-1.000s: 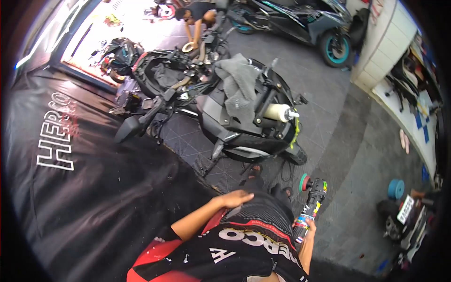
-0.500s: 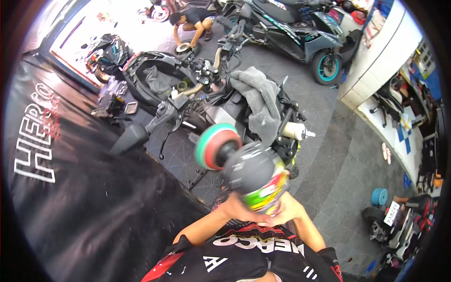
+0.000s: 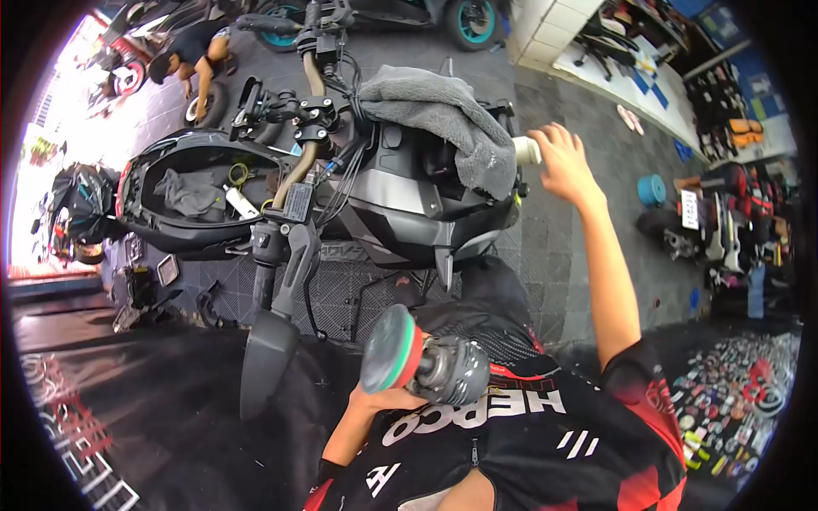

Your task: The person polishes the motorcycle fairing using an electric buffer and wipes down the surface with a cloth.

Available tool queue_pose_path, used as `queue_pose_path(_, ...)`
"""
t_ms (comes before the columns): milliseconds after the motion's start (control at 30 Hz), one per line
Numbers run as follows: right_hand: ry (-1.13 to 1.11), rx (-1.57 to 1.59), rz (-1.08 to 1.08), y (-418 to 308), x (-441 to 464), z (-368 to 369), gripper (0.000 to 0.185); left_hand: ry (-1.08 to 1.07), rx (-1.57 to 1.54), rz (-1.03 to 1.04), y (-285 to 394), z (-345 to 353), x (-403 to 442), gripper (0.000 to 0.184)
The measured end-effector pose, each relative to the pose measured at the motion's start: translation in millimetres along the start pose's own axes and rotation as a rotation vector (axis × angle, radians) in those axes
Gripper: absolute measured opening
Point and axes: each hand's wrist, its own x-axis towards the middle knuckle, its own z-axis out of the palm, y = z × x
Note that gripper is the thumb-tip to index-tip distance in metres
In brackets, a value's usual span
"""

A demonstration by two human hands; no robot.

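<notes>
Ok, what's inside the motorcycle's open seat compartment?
In the seat compartment: a crumpled gray cloth, a white bottle and a yellowish ring. Whatever lies under the cloth is covered, and the handlebar blocks part of one end.

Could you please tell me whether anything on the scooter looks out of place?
Yes: on the scooter, the handlebar looks stripped of covers, with cables exposed, and a grey towel drapes its front end, where cloth wouldn't normally sit.

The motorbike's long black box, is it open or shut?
Open. No lid covers the black box, so you can see a gray cloth and a white bottle inside.
</notes>
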Motion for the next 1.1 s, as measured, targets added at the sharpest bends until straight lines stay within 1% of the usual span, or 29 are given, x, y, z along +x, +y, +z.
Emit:
queue_pose_path(33,-0.048,-0.077,-0.032,3,10,14,0.062,-0.015,0.116,0.024,-5,-5,-3,0.077)
queue_pose_path(100,-0.144,-0.225,-0.107,5,25,37,0.061,-0.042,0.119,-0.035,1,-19,0,0.083)
queue_pose_path(133,-0.209,-0.212,-0.083,6,32,46,0.062,-0.045,0.063,-0.088,1,-21,2,0.081)
queue_pose_path(200,-0.341,-0.181,-0.033,2,38,54,0.063,-0.057,0.048,-0.135,2,-24,4,0.077)
queue_pose_path(267,-0.309,0.007,-0.041,13,27,33,0.065,-0.062,0.126,-0.12,3,-26,7,0.07)
queue_pose_path(300,-0.416,-0.024,0.03,18,19,21,0.057,-0.026,0.101,-0.15,-10,-23,6,0.062)
queue_pose_path(333,-0.475,0.016,0.153,19,3,1,0.057,-0.05,0.134,-0.169,-14,-24,6,0.064)
queue_pose_path(367,-0.369,0.175,0.226,33,-25,2,0.057,-0.077,0.164,-0.192,-18,-25,5,0.065)
queue_pose_path(400,-0.555,0.54,0.39,48,-47,-3,0.056,-0.107,0.19,-0.216,-23,-25,3,0.067)
queue_pose_path(433,-0.555,0.894,0.597,49,-85,-3,0.051,-0.115,0.215,-0.183,-29,-25,0,0.066)
queue_pose_path(467,-0.461,1.143,0.625,44,-125,-6,0.05,-0.115,0.19,-0.179,-30,-27,-1,0.065)
queue_pose_path(500,-0.307,1.345,0.73,30,-169,-1,0.058,-0.109,0.166,-0.178,-27,-30,1,0.064)
queue_pose_path(533,-0.279,1.526,0.683,9,-195,-13,0.072,-0.096,0.146,-0.178,-26,-33,2,0.063)
queue_pose_path(567,-0.233,1.654,0.735,-12,-212,-19,0.084,-0.076,0.11,-0.163,-29,-32,3,0.063)
queue_pose_path(600,-0.145,1.802,0.7,-41,-208,-33,0.081,-0.091,0.126,-0.203,-30,-33,6,0.064)
queue_pose_path(667,-0.179,2.064,0.673,-64,-194,-41,0.069,-0.164,0.169,-0.273,-29,-36,10,0.065)
queue_pose_path(700,-0.17,1.995,0.736,-79,-184,-46,0.064,-0.201,0.208,-0.308,-34,-35,12,0.068)
queue_pose_path(733,-0.158,1.917,0.784,-92,-165,-54,0.06,-0.208,0.223,-0.297,-35,-35,15,0.069)
queue_pose_path(767,-0.051,1.918,0.626,-105,-143,-67,0.059,-0.209,0.233,-0.29,-36,-33,17,0.069)
queue_pose_path(800,0.147,1.863,0.403,-108,-125,-73,0.062,-0.209,0.239,-0.291,-36,-30,16,0.07)
queue_pose_path(833,0.309,1.885,0.259,-110,-104,-83,0.066,-0.199,0.233,-0.264,-36,-29,15,0.072)
queue_pose_path(867,0.473,1.899,0.113,-116,-86,-92,0.07,-0.191,0.233,-0.288,-36,-28,12,0.073)
queue_pose_path(933,0.501,1.87,0.114,-140,-62,-99,0.075,-0.178,0.244,-0.329,-34,-28,7,0.073)
queue_pose_path(967,0.393,1.772,0.103,-145,-53,-88,0.071,-0.157,0.237,-0.334,-32,-30,4,0.073)
queue_pose_path(1033,0.194,1.76,0.213,-161,-39,-49,0.06,-0.114,0.211,-0.344,-31,-30,-2,0.074)
queue_pose_path(1100,0.176,1.793,0.261,-181,-28,-23,0.052,-0.034,0.24,-0.31,-34,-29,-7,0.074)
